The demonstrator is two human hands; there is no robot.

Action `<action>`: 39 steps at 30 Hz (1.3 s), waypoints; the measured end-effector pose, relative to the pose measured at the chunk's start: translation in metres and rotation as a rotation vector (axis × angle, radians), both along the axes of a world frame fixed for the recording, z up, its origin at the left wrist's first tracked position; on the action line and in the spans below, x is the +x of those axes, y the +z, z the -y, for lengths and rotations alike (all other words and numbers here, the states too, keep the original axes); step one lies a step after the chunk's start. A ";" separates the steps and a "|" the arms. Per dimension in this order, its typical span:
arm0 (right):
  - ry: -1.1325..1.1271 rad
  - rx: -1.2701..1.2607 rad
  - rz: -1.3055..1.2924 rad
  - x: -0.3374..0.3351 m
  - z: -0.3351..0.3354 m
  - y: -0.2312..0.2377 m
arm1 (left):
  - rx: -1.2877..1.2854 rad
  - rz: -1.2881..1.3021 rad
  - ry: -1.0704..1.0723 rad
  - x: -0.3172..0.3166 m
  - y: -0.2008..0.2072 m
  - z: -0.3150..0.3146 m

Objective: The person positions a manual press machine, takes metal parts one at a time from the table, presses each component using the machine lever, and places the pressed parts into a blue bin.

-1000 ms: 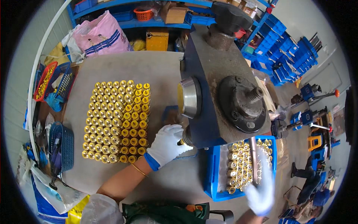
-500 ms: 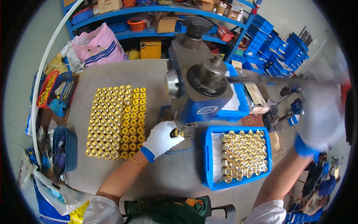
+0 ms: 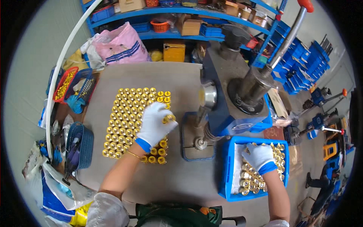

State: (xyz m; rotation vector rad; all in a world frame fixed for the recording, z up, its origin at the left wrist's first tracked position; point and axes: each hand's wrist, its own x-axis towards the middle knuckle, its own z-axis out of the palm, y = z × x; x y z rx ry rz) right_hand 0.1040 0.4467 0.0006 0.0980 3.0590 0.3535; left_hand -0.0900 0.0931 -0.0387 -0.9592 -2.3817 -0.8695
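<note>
My left hand (image 3: 155,124), in a white glove with a blue cuff, is closed on a brass fitting (image 3: 168,118). It hangs over the right part of a block of upright brass fittings (image 3: 124,124) in rows on the table. My right hand (image 3: 258,156), gloved the same way, is in the blue bin (image 3: 228,181) at its far left part. Its fingers are bent together, and what they hold, if anything, is hidden. More brass fittings (image 3: 252,184) stand in that bin. Between the hands is a hand press (image 3: 223,90) with a round metal fixture (image 3: 200,143) on its base.
The press lever (image 3: 287,38) slants up to a red knob. A blue basket (image 3: 81,145) and a red basket of small brass parts (image 3: 66,84) are at the left. A pink sack (image 3: 120,44) lies at the back, before blue shelving (image 3: 181,34). Other presses (image 3: 317,121) stand at right.
My left hand has gone from the press base to the block of fittings. My right hand has left the lever and come down into the bin. The lever has swung up; the view has shifted.
</note>
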 end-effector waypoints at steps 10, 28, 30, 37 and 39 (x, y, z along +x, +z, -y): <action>-0.021 -0.055 0.156 -0.012 0.001 0.010 | -0.392 0.181 0.343 -0.048 -0.028 0.077; 0.473 -0.771 0.088 -0.088 0.072 -0.006 | -0.002 0.248 -0.216 0.034 0.019 -0.012; 0.426 -0.666 -0.717 -0.098 0.064 0.043 | 0.031 0.310 -0.334 0.055 0.011 -0.040; 0.743 -2.282 -0.433 -0.056 0.030 0.207 | -0.069 0.488 -0.217 0.069 -0.017 -0.066; 0.566 -1.574 -0.893 0.017 0.030 0.177 | 0.072 0.511 -0.248 0.072 -0.018 -0.076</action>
